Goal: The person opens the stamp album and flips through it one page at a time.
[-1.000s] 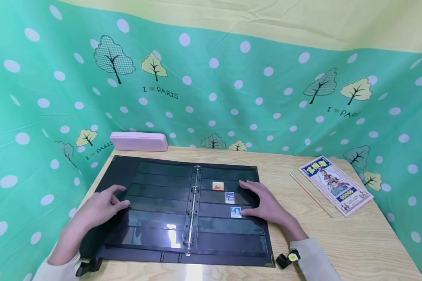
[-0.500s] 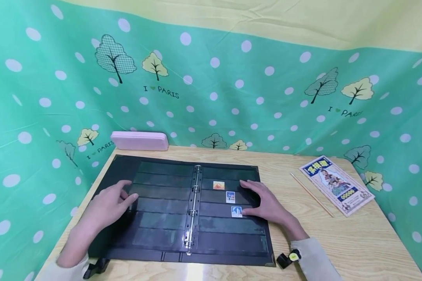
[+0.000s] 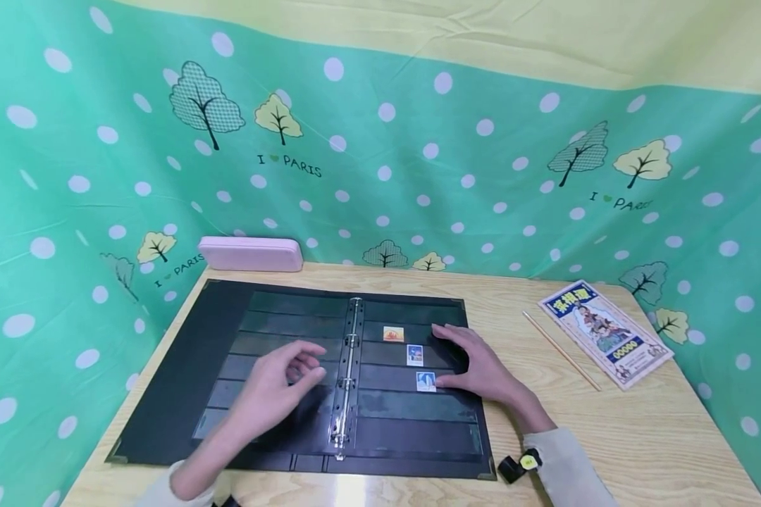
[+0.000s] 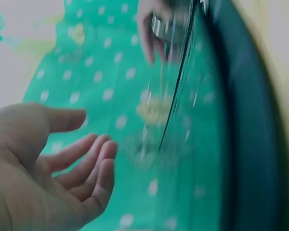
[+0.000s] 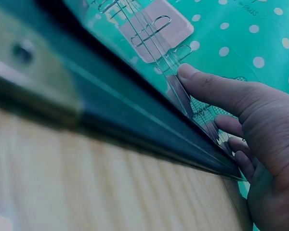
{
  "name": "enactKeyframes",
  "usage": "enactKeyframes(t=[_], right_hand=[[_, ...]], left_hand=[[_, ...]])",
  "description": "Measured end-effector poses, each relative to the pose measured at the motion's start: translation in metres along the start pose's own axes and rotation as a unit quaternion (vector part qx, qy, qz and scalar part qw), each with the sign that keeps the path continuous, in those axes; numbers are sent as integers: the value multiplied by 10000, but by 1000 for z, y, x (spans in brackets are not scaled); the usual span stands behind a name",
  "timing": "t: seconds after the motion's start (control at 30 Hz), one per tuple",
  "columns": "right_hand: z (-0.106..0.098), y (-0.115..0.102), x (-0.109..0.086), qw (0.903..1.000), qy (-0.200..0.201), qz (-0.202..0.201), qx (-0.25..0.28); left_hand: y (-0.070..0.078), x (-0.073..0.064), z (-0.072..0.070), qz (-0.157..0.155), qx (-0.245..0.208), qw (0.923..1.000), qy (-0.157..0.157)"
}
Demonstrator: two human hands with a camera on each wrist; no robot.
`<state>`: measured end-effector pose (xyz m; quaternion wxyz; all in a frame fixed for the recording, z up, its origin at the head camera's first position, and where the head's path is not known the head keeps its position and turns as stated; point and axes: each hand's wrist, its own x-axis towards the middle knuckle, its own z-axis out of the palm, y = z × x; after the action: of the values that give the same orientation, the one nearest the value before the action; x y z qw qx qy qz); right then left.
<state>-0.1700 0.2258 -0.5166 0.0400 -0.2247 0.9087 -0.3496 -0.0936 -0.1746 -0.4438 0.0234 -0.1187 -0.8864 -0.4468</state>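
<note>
A black ring-binder stamp album [image 3: 165, 380] lies open on the table, its clear-strip pages held by metal rings [image 3: 349, 384]. Three small stamps sit in strips of the right page: an orange one [image 3: 393, 334], a blue-and-red one [image 3: 415, 355] and a blue-and-white one [image 3: 425, 382]. My left hand [image 3: 275, 391] is over the left page, fingers loosely bent and holding nothing; the left wrist view shows its palm [image 4: 53, 178] bare. My right hand [image 3: 475, 362] rests at the right page's outer side, thumb tip beside the lowest stamp. In the right wrist view its thumb [image 5: 212, 89] touches the page.
A pink case [image 3: 250, 254] stands at the table's back left. To the album's right lie a thin wooden stick [image 3: 561, 351] and a printed booklet [image 3: 605, 334]. A green dotted cloth [image 3: 380, 155] hangs behind the table [image 3: 659, 429] and at its sides.
My left hand has moved right from the album's left edge to above the left page, near the rings. The left page now lies flat. My right hand and the stamps have stayed put.
</note>
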Motion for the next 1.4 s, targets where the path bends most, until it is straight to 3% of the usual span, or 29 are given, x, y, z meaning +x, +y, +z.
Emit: enactKeyframes(t=[0.13, 0.3, 0.4, 0.57, 0.8, 1.17, 1.27, 1.4], right_hand=[[0, 0, 0, 10000, 6, -25, 47], [0, 0, 0, 9999, 22, -6, 170], [0, -1, 0, 9993, 72, 27, 357], [1, -2, 1, 9981, 163, 96, 587], [4, -1, 2, 9962, 342, 137, 794], [-5, 5, 10, 9912, 1236, -20, 469], [-7, 9, 12, 9915, 1278, 95, 242], [-7, 16, 14, 9942, 1019, 334, -90]], left_hand=[[7, -6, 28, -206, -727, 9969, 210], [1, -18, 54, 133, -669, 9957, 629], [-4, -23, 62, 128, -779, 9945, 687], [-15, -24, 68, -349, -1223, 9908, 455], [-35, -22, 76, -74, -1347, 9885, 680], [-35, -21, 77, -222, -1575, 9854, 613], [-35, -21, 77, -222, -1554, 9858, 600], [-36, -21, 77, -230, -1543, 9858, 615]])
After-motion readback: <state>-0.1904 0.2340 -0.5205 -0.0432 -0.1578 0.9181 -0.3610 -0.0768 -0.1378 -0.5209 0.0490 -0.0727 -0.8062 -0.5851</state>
